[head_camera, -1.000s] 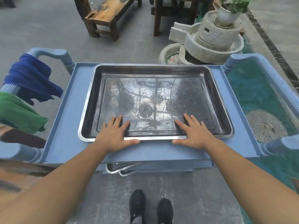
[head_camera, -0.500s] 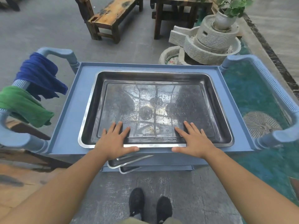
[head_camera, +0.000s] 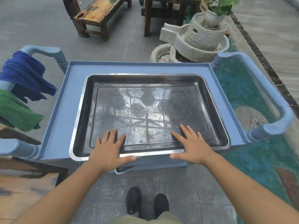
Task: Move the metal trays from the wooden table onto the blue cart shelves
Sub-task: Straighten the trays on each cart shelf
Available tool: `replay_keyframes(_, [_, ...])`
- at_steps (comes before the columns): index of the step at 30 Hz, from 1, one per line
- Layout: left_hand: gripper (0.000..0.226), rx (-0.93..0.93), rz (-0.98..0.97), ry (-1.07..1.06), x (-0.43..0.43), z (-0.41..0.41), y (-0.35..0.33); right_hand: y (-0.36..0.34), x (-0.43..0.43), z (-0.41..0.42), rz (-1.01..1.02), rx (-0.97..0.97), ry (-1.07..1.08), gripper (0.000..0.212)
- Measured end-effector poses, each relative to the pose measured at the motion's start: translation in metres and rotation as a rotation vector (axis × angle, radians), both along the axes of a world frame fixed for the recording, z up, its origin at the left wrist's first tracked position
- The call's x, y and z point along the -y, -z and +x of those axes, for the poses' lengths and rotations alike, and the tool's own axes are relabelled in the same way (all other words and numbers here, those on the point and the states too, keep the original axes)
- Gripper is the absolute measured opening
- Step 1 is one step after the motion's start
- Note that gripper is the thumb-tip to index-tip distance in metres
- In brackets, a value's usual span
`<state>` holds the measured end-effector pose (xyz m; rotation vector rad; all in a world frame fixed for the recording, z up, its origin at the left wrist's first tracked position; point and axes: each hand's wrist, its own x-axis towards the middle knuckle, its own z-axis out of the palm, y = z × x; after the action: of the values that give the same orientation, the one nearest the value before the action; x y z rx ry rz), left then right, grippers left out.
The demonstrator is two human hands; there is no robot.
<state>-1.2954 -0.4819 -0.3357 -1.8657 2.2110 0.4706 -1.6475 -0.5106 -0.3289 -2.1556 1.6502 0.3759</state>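
Observation:
A large metal tray [head_camera: 150, 88] lies on the top shelf of the blue cart [head_camera: 77, 68], its near rim at the shelf's front lip. My left hand [head_camera: 107, 151] and my right hand [head_camera: 193, 147] both lie over that near rim, fingers spread inside the tray and thumbs along its outer edge. The corner of another metal tray [head_camera: 124, 169] pokes out from a lower shelf, between my hands. A corner of the wooden table [head_camera: 24, 183] shows at the bottom left.
A blue cloth [head_camera: 27, 75] and a green cloth [head_camera: 16, 110] hang on the cart's left handle. Beyond the cart stand a stone mill with a plant [head_camera: 199, 39] and a wooden bench [head_camera: 97, 15]. A teal pond [head_camera: 242, 94] lies to the right.
The tray has slid toward me on the top shelf, opening a gap at the far edge. Both hands stayed on its near rim. More of the lower tray's corner shows.

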Motion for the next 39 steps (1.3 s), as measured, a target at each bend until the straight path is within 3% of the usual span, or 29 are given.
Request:
replay_keyframes(14, [0.118,0.004,0.0,0.009,0.004,-0.002,-0.004,-0.003,0.003,-0.001,-0.019,0.004,-0.02,0.112])
replay_keyframes(18, [0.121,0.011,0.081,-0.017,-0.001,-0.006,-0.023,-0.015,-0.008,0.003,-0.073,0.019,-0.061,0.112])
replay_keyframes(21, [0.103,-0.06,0.032,-0.098,-0.02,-0.023,-0.035,-0.021,-0.038,0.015,-0.283,0.032,-0.125,0.104])
replay_keyframes(26, [0.053,-0.333,-0.385,-0.116,-0.097,-0.053,-0.028,-0.014,-0.105,0.022,-0.49,0.257,-0.123,0.084])
replay_keyframes(28, [0.041,-0.425,-0.406,-0.129,-0.122,-0.06,-0.015,-0.001,-0.127,0.016,-0.475,0.282,-0.157,0.075])
replay_keyframes(30, [0.04,-0.436,-0.302,-0.138,-0.136,-0.065,0.0,0.015,-0.138,0.007,-0.421,0.27,-0.187,0.072])
replay_keyframes(33, [0.046,-0.361,-0.176,-0.122,-0.132,-0.066,0.023,0.04,-0.135,-0.006,-0.326,0.227,-0.129,0.074])
replay_keyframes(39, [0.054,-0.215,-0.155,-0.107,-0.076,-0.063,0.114,0.133,-0.083,-0.018,-0.238,0.241,-0.007,0.083])
